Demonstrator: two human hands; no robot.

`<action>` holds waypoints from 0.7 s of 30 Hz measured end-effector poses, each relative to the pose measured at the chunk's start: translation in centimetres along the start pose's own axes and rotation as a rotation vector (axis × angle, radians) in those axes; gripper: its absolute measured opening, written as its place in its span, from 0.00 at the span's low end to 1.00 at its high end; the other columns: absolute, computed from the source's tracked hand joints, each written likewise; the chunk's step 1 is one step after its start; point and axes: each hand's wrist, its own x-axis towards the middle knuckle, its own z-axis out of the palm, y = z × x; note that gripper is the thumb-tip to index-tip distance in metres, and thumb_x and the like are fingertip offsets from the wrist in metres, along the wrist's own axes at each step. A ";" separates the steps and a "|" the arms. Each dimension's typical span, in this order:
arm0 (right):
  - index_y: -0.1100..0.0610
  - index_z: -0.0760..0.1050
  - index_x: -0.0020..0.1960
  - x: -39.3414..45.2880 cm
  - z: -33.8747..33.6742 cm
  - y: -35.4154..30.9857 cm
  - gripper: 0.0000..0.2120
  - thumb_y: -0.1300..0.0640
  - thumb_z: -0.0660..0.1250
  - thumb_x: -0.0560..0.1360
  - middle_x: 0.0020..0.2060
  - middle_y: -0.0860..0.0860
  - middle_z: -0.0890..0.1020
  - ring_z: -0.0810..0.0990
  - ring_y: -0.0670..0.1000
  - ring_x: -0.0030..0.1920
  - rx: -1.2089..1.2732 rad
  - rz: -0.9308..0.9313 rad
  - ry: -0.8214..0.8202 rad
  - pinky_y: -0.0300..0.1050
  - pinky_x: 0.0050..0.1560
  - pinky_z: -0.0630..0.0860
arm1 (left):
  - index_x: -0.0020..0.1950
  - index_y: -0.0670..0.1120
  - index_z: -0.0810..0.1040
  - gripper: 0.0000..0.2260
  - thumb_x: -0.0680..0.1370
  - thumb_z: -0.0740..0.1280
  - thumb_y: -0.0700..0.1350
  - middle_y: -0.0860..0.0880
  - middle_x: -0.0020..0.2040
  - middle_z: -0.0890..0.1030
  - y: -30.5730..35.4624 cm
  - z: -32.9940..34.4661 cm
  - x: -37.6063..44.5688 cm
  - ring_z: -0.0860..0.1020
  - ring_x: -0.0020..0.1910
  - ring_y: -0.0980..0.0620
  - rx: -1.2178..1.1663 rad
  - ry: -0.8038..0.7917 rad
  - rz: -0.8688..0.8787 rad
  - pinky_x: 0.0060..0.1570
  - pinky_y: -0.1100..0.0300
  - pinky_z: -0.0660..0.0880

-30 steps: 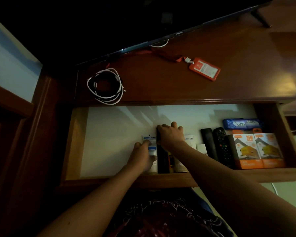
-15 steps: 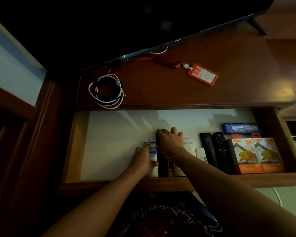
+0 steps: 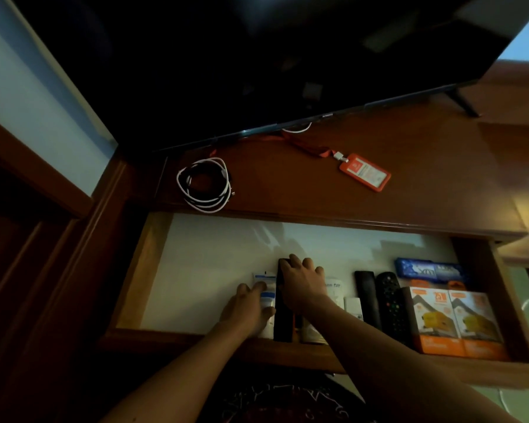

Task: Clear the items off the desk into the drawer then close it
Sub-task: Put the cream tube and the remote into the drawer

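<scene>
The wooden drawer (image 3: pixel 141 264) stands pulled out below the desk top (image 3: pixel 425 178). Inside it, my left hand (image 3: pixel 248 306) rests on a white tube with a blue band (image 3: pixel 264 285), fingers bent over it. My right hand (image 3: pixel 303 282) lies over a long black item (image 3: pixel 283 325) beside the tube, fingertips at its far end; the grip is hard to make out. On the desk lie a coiled white cable (image 3: pixel 205 186) at the left and an orange ID badge holder (image 3: pixel 365 172) on a red lanyard near the middle.
Further right in the drawer are two black remotes (image 3: pixel 379 300), a blue packet (image 3: pixel 428 270), two orange boxes (image 3: pixel 452 319) and small white packs (image 3: pixel 353 308). A dark TV screen (image 3: pixel 257 56) hangs over the back of the desk, its foot (image 3: pixel 464 105) at the far right.
Both hands stay on the tube and black item in the drawer. The view has tilted upward, so the desk and drawer sit lower in the frame.
</scene>
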 end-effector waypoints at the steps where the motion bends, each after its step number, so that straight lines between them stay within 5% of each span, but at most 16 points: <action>1: 0.53 0.63 0.76 -0.1 -0.2 0.1 0.29 0.50 0.67 0.78 0.74 0.56 0.64 0.64 0.61 0.71 0.001 -0.004 -0.003 0.60 0.68 0.65 | 0.75 0.56 0.62 0.27 0.78 0.65 0.59 0.44 0.69 0.67 0.1 0.0 -0.1 0.75 0.62 0.41 0.004 -0.001 -0.008 0.61 0.50 0.73; 14: 0.54 0.66 0.74 -1.7 -2.4 2.6 0.26 0.52 0.65 0.78 0.72 0.56 0.68 0.65 0.61 0.71 0.022 -0.061 0.054 0.61 0.68 0.65 | 0.75 0.52 0.66 0.26 0.78 0.64 0.57 0.45 0.69 0.66 2.0 -1.2 -1.0 0.75 0.63 0.43 0.039 0.094 -0.055 0.62 0.50 0.73; 21: 0.54 0.65 0.75 -1.4 -5.5 1.1 0.26 0.54 0.63 0.78 0.74 0.55 0.67 0.64 0.61 0.72 0.062 -0.129 0.144 0.62 0.69 0.63 | 0.70 0.53 0.71 0.20 0.79 0.65 0.54 0.49 0.69 0.68 3.1 -4.7 -1.9 0.76 0.61 0.46 -0.013 0.331 -0.028 0.58 0.52 0.75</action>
